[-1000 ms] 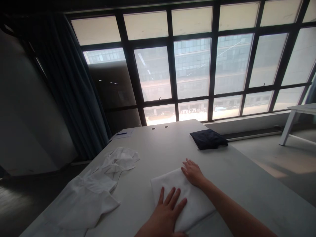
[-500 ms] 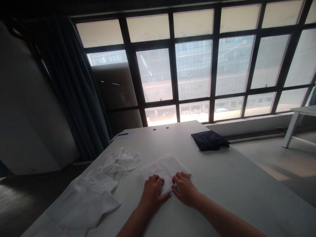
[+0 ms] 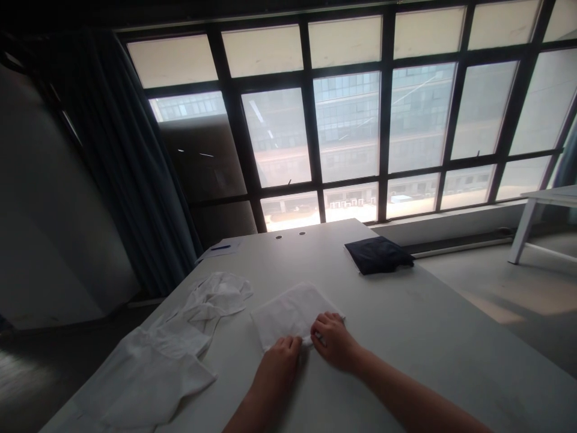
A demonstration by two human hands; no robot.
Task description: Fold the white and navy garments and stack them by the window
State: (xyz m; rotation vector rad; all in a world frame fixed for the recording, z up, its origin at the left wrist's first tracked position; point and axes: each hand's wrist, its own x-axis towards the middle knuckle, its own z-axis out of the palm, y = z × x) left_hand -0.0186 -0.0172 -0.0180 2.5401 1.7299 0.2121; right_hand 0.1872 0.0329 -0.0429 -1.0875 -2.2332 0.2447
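A white garment (image 3: 291,310) lies folded into a flat packet on the table before me. At its near edge, the fingers of my left hand (image 3: 282,361) are closed together against the fabric, the thumb hidden. Curled fingers of my right hand (image 3: 331,340) grip the near right edge, with the thumb tucked beneath them. To the left, a second white garment (image 3: 148,373) is spread loosely, its far part (image 3: 219,294) rumpled. Neither hand touches that one.
The white table (image 3: 387,337) reaches toward a large window wall. A folded dark cloth (image 3: 378,254) rests near its right edge. A pen (image 3: 220,247) on paper lies at the far left, by a blue curtain (image 3: 130,174). Another white table (image 3: 523,231) stands at right.
My left hand has drawn back toward me to the packet's near edge, its fingers now closer together. My right hand stays at the right side. The view has shifted slightly.
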